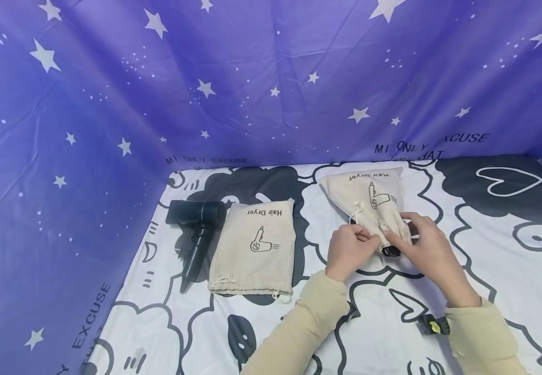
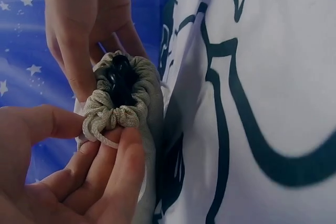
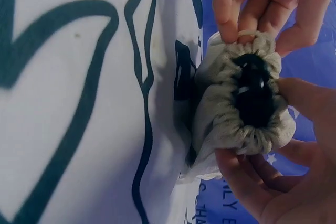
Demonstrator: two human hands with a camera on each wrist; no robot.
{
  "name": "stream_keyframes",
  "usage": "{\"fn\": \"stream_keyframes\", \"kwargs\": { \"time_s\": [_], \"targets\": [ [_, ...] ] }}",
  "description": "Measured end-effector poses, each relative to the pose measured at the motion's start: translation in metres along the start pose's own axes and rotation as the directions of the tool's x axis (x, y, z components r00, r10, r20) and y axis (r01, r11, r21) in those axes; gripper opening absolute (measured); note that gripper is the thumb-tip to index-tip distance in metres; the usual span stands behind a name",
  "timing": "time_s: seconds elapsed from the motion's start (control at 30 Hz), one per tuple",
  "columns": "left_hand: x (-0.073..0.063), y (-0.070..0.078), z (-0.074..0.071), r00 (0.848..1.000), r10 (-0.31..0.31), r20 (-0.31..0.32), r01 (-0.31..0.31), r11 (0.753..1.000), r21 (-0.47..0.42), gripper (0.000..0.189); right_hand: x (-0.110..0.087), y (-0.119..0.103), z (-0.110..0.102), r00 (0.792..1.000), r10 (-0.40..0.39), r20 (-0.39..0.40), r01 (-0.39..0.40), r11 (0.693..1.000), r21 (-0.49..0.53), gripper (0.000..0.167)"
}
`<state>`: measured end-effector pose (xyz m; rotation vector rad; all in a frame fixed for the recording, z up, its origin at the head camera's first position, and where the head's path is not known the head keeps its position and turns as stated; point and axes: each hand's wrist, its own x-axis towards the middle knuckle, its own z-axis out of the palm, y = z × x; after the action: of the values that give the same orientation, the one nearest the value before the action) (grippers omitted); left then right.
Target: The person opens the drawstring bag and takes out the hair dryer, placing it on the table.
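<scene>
A cream drawstring bag [image 1: 346,188] printed "Hair Dryer" lies on the right of the patterned cloth, its gathered mouth toward me. Black content [image 3: 254,98] shows inside the puckered opening; the bag hides the rest of it. My left hand [image 1: 349,251] pinches the gathered edge beside the white drawstring [image 2: 102,137], thumb and fingertips on the fabric. On the opposite side of the mouth, my right hand [image 1: 429,249] grips the rim with thumb and fingers. Further left lies a second cream bag [image 1: 252,263] with the same print, flat, next to a black hair dryer [image 1: 198,245].
White cloth [image 1: 383,323] with black cartoon drawings covers the surface. Purple star-patterned sheets [image 1: 271,120] rise at the back and left. A small black object with a yellow mark [image 1: 435,325] shows by my right cuff.
</scene>
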<state>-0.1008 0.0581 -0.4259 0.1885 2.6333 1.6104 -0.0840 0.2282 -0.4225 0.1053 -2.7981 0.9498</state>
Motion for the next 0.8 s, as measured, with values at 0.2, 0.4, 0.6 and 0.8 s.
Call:
{"fn": "stream_keyframes", "kwargs": {
  "time_s": [0.2,0.4,0.6,0.8],
  "targets": [
    [-0.003,-0.006,-0.012,0.999,-0.012,-0.048,0.011,1.000,-0.016,0.015,0.000,-0.012,0.007,1.000,0.006,-0.006,-0.006,1.000,0.005,0.054],
    [-0.005,-0.008,-0.019,0.996,-0.030,-0.083,0.027,0.999,-0.037,0.015,0.003,-0.021,0.009,0.999,0.018,0.027,-0.018,1.000,-0.001,0.057],
    [-0.009,-0.010,-0.024,0.995,-0.051,-0.086,0.047,0.998,-0.049,0.018,0.004,-0.027,0.012,0.999,0.007,0.053,-0.006,1.000,-0.008,0.058],
    [-0.013,-0.014,-0.031,0.995,-0.058,-0.086,0.054,0.998,-0.045,0.018,0.005,-0.032,0.015,0.996,0.003,0.088,-0.002,1.000,-0.001,0.057]
  ]
}}
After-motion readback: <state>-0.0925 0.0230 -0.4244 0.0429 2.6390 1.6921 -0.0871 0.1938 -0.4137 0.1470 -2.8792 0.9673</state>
